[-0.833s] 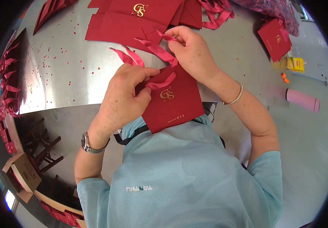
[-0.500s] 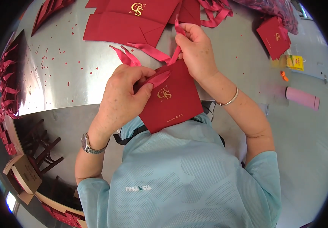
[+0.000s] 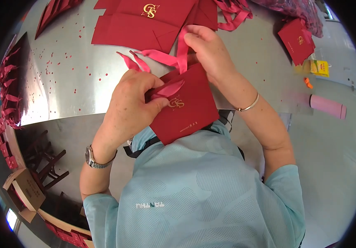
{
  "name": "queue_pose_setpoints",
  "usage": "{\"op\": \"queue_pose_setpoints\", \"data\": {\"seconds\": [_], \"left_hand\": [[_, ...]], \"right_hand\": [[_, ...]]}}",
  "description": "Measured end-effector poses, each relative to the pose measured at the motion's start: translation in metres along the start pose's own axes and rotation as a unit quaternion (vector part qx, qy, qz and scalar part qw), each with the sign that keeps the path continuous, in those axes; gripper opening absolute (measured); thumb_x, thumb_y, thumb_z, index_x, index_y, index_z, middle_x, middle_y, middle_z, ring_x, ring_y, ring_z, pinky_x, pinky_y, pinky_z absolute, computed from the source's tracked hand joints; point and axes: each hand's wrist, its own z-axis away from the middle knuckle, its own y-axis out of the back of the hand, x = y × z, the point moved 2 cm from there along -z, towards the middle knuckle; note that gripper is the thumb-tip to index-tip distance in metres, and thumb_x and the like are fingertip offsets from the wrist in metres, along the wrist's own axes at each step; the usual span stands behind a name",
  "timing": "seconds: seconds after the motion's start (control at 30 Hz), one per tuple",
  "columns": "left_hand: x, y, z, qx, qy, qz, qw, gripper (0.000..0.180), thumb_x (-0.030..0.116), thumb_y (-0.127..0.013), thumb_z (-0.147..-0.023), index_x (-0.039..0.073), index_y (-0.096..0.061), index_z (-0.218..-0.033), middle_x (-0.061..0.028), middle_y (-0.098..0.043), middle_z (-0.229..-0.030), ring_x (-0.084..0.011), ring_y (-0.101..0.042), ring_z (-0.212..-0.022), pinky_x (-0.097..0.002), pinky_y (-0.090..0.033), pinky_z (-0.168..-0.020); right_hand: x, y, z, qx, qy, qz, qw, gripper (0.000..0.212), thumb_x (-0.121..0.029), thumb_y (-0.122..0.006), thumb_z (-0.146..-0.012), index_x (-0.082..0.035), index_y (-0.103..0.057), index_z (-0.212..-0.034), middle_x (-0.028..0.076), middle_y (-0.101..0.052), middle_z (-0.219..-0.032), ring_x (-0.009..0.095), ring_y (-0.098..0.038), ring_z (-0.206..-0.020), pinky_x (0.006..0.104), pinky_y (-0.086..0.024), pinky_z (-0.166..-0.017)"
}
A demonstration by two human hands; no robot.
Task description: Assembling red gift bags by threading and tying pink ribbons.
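Note:
A small dark red paper gift bag [image 3: 190, 111] with a gold emblem leans against my front at the table's near edge. My left hand [image 3: 138, 97] grips its upper left edge, thumb on the front panel, beside a pink ribbon [image 3: 172, 89] that lies across the panel. Above the bag, my right hand [image 3: 207, 49] pinches a raised length of pink ribbon [image 3: 182, 49] between thumb and fingers. This length comes up from the bag's top. Loose ribbon ends [image 3: 132, 62] stick out to the left, behind my left hand.
Flat red bags [image 3: 132, 29] lie stacked ahead, with coiled pink ribbons [image 3: 233, 16] beside them. Small red dots litter the metal table [image 3: 62, 99]. To the right are a red bag [image 3: 297, 41], a yellow box [image 3: 319, 68] and a pink bottle [image 3: 328, 106]. Ribboned bags [image 3: 10, 82] line the left.
My right hand has shifted slightly left, and the ribbon it pinches now stands in a broader, flatter strip. The left hand stays on the bag, its thumb a little farther onto the front panel.

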Motion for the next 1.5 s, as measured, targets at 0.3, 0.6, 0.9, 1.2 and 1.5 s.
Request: {"op": "queue_pose_setpoints", "data": {"seconds": [0.3,0.6,0.9,1.2,1.5], "left_hand": [[-0.027,0.002,0.003,-0.015,0.024,0.2,0.979,0.051,-0.012,-0.056,-0.074,0.001,-0.06,-0.124,-0.0087,-0.063,-0.091,-0.016,-0.06,-0.085,-0.029,-0.05,-0.077],[-0.032,-0.008,0.0,-0.03,0.047,0.243,0.968,0.046,-0.016,-0.051,-0.08,0.001,-0.06,-0.122,-0.0076,-0.062,-0.092,-0.0129,-0.06,-0.083,-0.0266,-0.05,-0.075],[-0.025,-0.004,0.008,0.028,0.015,0.193,0.981,0.038,-0.01,-0.057,-0.081,0.002,-0.064,-0.116,-0.0097,-0.061,-0.091,-0.0187,-0.061,-0.087,-0.0295,-0.051,-0.078],[-0.002,-0.013,0.005,0.107,-0.042,0.036,0.993,0.021,0.008,-0.076,-0.075,0.001,-0.069,-0.093,-0.0104,-0.061,-0.077,-0.0269,-0.055,-0.077,-0.0376,-0.046,-0.069],[-0.014,-0.025,0.007,0.126,-0.027,0.047,0.991,0.016,0.004,-0.078,-0.071,0.002,-0.065,-0.08,-0.0085,-0.061,-0.075,-0.0267,-0.054,-0.076,-0.0371,-0.046,-0.068]], "right_hand": [[-0.017,-0.01,0.045,-0.134,0.444,0.429,0.775,0.015,-0.013,-0.069,-0.082,-0.01,-0.066,-0.096,0.003,-0.063,-0.091,0.025,-0.058,-0.091,0.0379,-0.044,-0.079],[0.0,0.006,0.038,-0.206,0.4,0.486,0.749,0.021,-0.003,-0.068,-0.078,-0.007,-0.065,-0.099,0.008,-0.063,-0.095,0.029,-0.058,-0.091,0.0401,-0.046,-0.082],[-0.018,0.026,0.023,0.029,0.248,0.317,0.915,0.027,-0.027,-0.069,-0.088,-0.001,-0.066,-0.092,0.012,-0.066,-0.082,0.029,-0.062,-0.068,0.0416,-0.051,-0.065],[-0.018,0.001,0.015,-0.103,0.208,0.436,0.869,0.029,-0.024,-0.066,-0.09,0.002,-0.062,-0.079,0.012,-0.051,-0.059,0.013,-0.045,-0.056,0.0327,-0.041,-0.055],[-0.002,-0.003,0.026,0.022,0.274,0.367,0.889,0.024,-0.014,-0.063,-0.093,0.002,-0.056,-0.076,0.007,-0.045,-0.058,0.011,-0.04,-0.056,0.0315,-0.038,-0.051]]}}
